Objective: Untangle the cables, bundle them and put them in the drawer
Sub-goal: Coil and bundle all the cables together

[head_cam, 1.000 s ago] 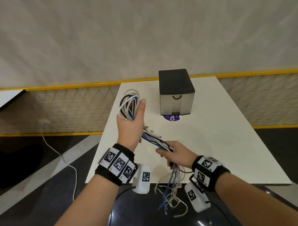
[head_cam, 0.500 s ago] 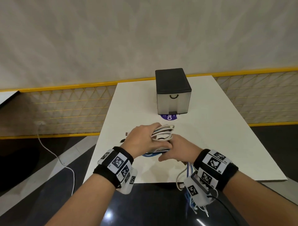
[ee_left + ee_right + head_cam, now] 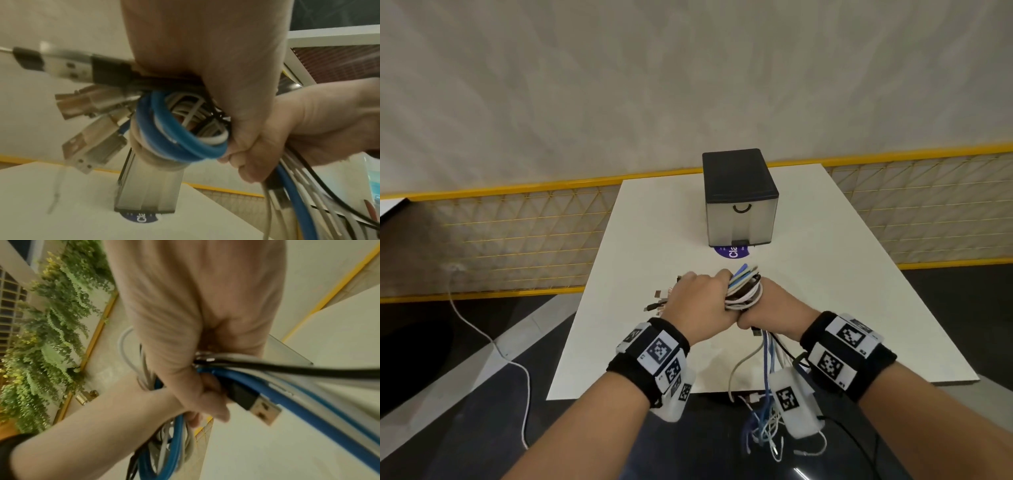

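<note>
A coiled bundle of white, blue and black cables (image 3: pixel 743 287) (image 3: pixel 180 129) sits between my two hands above the near half of the white table (image 3: pixel 825 260). My left hand (image 3: pixel 698 301) grips the coil, with several USB plugs (image 3: pixel 659 301) (image 3: pixel 86 100) sticking out to its left. My right hand (image 3: pixel 774 311) (image 3: pixel 205 386) grips the same cables just beside it; their loose tails (image 3: pixel 763 404) (image 3: pixel 308 410) hang from it past the table's front edge. The small drawer unit (image 3: pixel 739 205), black-topped with a grey front and a black handle, stands shut at the table's far middle.
A purple round sticker (image 3: pixel 732 253) lies under the drawer unit's front. A yellow mesh fence (image 3: pixel 517 240) runs behind and beside the table. A white cord (image 3: pixel 482 335) trails over the dark floor at the left. The table's front edge (image 3: pixel 722 390) is under my wrists.
My left hand came down from holding the coil up near the drawer unit to meet my right hand. Both hands now clasp the coil together, and the tails hang shorter.
</note>
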